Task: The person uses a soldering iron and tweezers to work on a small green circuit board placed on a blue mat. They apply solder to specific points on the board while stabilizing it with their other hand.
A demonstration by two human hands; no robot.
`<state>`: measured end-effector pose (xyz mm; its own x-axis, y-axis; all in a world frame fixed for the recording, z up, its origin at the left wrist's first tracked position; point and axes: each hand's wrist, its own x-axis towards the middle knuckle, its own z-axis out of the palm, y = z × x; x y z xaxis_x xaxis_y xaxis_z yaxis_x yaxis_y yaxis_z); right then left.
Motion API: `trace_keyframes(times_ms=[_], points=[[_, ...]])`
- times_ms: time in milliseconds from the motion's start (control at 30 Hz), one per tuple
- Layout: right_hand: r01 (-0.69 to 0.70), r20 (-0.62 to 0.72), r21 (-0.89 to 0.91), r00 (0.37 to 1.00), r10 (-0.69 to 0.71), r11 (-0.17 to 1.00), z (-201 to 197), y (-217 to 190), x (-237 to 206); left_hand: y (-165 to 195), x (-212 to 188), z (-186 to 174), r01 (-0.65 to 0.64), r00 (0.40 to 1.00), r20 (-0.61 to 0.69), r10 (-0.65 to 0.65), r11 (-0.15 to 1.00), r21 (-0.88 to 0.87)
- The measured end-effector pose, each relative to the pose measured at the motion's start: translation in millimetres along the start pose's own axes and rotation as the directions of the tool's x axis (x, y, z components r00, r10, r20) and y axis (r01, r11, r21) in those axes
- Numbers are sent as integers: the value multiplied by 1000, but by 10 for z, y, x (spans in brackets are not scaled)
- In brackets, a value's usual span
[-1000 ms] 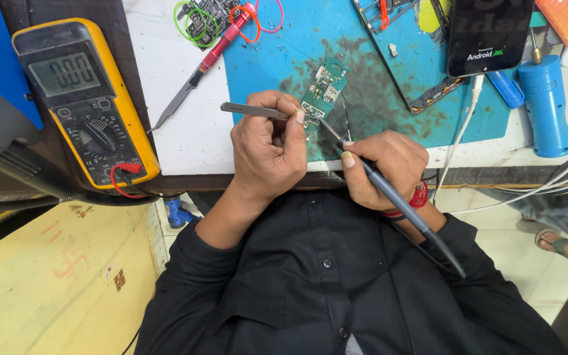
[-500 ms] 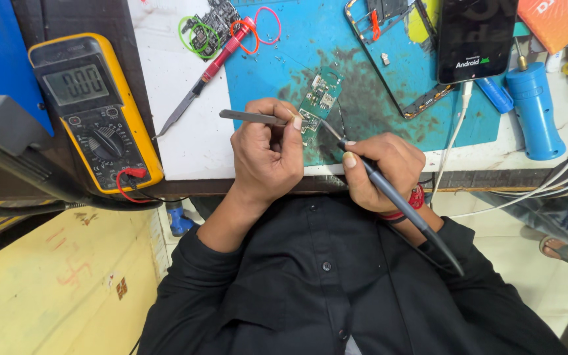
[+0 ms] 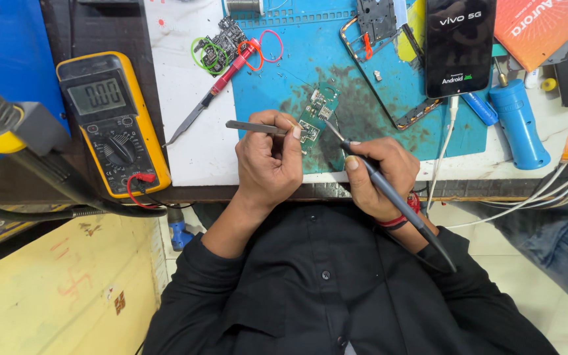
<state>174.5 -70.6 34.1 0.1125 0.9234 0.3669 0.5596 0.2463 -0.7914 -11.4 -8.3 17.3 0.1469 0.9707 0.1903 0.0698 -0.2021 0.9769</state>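
Note:
A small green circuit board (image 3: 317,113) lies on a stained blue work mat (image 3: 284,72). My left hand (image 3: 267,161) pinches metal tweezers (image 3: 254,127), their tips at the board's left edge. My right hand (image 3: 379,174) grips a dark soldering iron (image 3: 389,194) like a pen, its thin tip touching the lower right of the board. The iron's cord runs back over my black sleeve.
A yellow multimeter (image 3: 113,125) sits at left with a red probe (image 3: 221,75) and another green board (image 3: 215,47) beyond it. A black phone (image 3: 460,46), an open phone frame (image 3: 389,59), a blue tool (image 3: 517,121) and cables (image 3: 560,190) lie at right.
Both hands stay on the board with tweezers and iron. The view has shifted slightly, so the bench sits a little lower in frame.

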Motion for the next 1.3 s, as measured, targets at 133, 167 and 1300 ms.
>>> trace_keyframes(times_ms=[133,167,1300], points=[[-12,2,-4,1000,12,1000,-6,9,-10,-6,-2,5,-10,1000,0,10,1000,-5],[-15,5,-4,1000,15,1000,-7,8,-11,-6,-1,5,-7,1000,-1,7,1000,-11],[41,19,24,999,-41,999,-12,-22,24,-1,0,5,14,1000,3,-15,999,32]])
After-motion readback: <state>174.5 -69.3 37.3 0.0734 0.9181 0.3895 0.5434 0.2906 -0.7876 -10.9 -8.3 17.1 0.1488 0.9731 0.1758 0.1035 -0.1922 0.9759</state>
